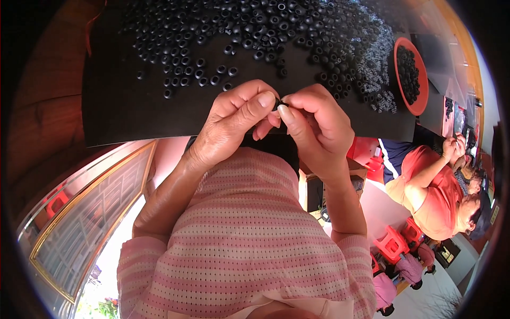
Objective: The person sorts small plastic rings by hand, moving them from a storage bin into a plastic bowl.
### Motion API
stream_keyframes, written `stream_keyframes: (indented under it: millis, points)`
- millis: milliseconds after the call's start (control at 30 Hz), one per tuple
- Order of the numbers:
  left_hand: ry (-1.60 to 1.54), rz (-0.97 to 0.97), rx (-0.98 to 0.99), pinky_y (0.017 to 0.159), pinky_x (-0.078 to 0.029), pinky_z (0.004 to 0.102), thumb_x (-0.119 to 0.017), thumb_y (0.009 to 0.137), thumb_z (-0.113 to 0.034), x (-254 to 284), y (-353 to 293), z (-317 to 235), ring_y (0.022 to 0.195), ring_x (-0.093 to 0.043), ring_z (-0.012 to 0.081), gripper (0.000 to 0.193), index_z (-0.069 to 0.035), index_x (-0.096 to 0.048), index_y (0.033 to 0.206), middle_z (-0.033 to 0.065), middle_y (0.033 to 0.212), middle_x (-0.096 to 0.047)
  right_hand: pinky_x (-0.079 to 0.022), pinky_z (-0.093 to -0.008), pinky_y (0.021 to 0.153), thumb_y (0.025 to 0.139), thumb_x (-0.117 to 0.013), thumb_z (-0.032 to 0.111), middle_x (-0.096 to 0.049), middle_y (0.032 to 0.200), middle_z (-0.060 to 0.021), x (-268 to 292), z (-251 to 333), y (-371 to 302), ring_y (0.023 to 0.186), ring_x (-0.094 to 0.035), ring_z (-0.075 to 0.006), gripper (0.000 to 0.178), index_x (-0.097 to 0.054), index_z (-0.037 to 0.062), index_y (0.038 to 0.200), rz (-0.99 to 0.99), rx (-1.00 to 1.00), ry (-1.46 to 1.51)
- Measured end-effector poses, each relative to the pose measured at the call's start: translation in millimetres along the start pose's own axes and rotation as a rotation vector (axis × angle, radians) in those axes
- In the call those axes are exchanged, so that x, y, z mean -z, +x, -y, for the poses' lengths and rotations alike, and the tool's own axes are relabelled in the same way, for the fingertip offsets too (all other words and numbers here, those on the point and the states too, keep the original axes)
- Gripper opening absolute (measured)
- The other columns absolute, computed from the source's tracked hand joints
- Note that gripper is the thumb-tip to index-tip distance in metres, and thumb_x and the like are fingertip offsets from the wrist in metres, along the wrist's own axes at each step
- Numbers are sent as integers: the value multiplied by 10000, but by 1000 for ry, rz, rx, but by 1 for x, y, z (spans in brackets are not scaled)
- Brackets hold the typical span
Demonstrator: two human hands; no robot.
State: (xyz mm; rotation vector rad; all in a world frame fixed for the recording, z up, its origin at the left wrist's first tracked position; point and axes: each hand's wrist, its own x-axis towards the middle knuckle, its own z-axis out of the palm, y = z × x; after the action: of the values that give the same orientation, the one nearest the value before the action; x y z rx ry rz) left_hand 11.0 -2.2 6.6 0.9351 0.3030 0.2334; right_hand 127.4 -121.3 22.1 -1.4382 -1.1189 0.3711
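My left hand [234, 119] and my right hand [322, 125] meet over the near edge of the black tabletop [133, 114]. Between their pinched thumbs and fingertips is a small black part [278, 105], mostly covered by the fingers. Its exact kind is hidden. Beyond my hands spreads a large pile of small round black parts with hollow openings [255, 32], thinning into loose single ones toward me. To the right of the pile lies a scatter of small clear or whitish pieces [378, 69], too fine to make out singly.
An orange-red bowl [423, 87] of small black parts stands at the table's right side. Farther right, a person in an orange top [433, 191] sits with hands together. Red plastic stools [392, 243] and other people are behind. A gold-framed glass panel [93, 212] is at lower left.
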Motion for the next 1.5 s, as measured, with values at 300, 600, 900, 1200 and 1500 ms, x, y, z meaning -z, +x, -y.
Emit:
stream_keyframes:
  millis: [300,600,900,1200,1500]
  points:
    - [45,15,-13,567,-396,209,-473,1004,-297,0,0,0,619,-455,50,298,-39,-581,902,-4,772,-573,-493,-259,573,816,-640,-80,-581,863,-114,-5,7,-3,678,-609,-167,197,-591,-19,997,-24,77,-58]
    - [96,41,-30,580,-403,208,-493,996,-312,-1,-1,1,630,-451,51,300,-39,-589,914,-5,760,-569,-497,-256,561,820,-663,-53,-609,825,-107,9,10,-4,672,-627,-174,231,-602,-8,1038,28,181,-242]
    - [152,35,-67,564,-399,205,-488,994,-348,-4,0,0,629,-453,51,346,-28,-601,925,-2,756,-570,-497,-265,532,808,-671,-57,-608,811,-108,3,5,-7,655,-633,-191,253,-602,-9,1047,-23,227,-281]
    - [214,61,-125,545,-367,196,-468,991,-396,0,-1,3,607,-424,47,407,-18,-594,907,-17,720,-524,-459,-277,487,784,-699,-23,-592,791,-104,-2,7,-12,602,-591,-193,236,-601,4,997,-32,251,-360]
    - [310,74,-131,561,-371,204,-481,987,-392,-3,-2,-1,633,-429,49,414,-11,-584,864,-18,713,-499,-439,-283,468,754,-732,-1,-579,765,-96,4,14,-14,573,-574,-193,242,-594,19,951,21,186,-375]
